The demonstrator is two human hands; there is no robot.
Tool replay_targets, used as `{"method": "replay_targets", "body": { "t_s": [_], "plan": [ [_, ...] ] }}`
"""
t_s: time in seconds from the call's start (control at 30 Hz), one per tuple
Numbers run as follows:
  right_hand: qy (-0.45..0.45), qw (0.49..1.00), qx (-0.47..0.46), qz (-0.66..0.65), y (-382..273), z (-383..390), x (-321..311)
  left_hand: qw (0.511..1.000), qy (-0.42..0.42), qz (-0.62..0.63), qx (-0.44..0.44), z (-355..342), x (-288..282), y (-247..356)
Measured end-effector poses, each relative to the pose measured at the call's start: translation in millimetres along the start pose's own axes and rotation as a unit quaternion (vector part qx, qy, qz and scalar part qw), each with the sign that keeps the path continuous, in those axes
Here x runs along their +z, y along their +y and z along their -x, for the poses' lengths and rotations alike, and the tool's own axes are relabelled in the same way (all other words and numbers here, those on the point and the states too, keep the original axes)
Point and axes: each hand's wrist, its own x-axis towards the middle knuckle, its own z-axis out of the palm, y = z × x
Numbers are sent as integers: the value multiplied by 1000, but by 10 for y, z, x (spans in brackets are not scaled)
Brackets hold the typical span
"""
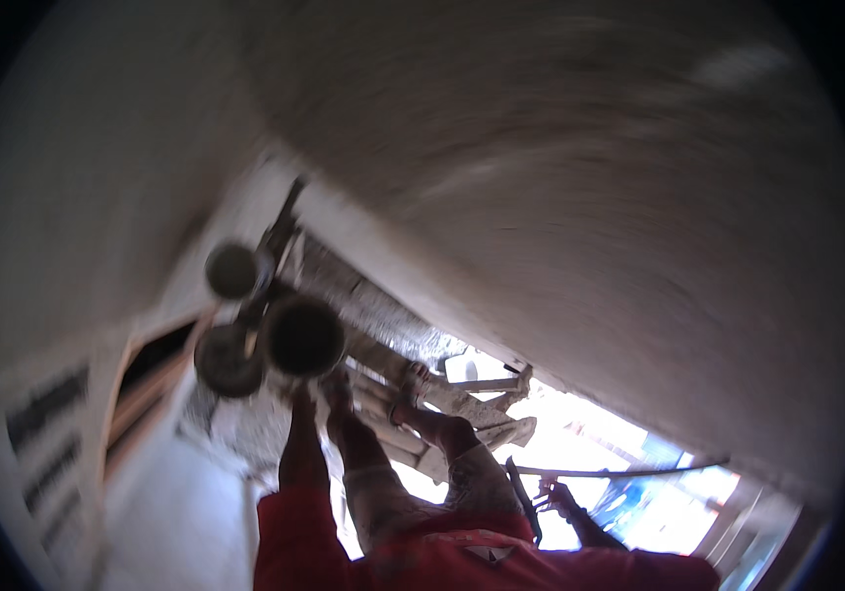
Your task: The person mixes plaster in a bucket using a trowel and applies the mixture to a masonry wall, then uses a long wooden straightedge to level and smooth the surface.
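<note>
My left arm reaches down in a red sleeve. Its hand (301, 396) is at the near rim of a large round bucket (305, 336); the fingers are too dark and blurred to make out. My right hand (554, 496) is out to the right, its fingers closed round the handle of a plastering trowel (522, 502). The trowel's thin dark blade shows nearly edge-on. Beside the large bucket are a second round bucket (229, 361) and a smaller pale-rimmed one (233, 271), which holds something greyish.
My bare feet and legs are on wooden scaffold planks (393, 379). A broad, rough grey wall (580, 227) curves along the right. To the left are a wooden-framed opening (152, 389) and dark wall slots (48, 409). A long thin bar (629, 473) crosses the bright gap below.
</note>
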Motion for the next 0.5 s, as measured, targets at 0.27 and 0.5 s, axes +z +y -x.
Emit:
{"method": "replay_targets", "body": {
  "t_s": [0.27,0.5],
  "plan": [
    [167,967,-30,192,-407,261,624,941,-62,-332,8,976,55,947],
    [212,929,-118,281,262,-78,430,901,-72,-427,14,1771,277,1588]
  ]
}}
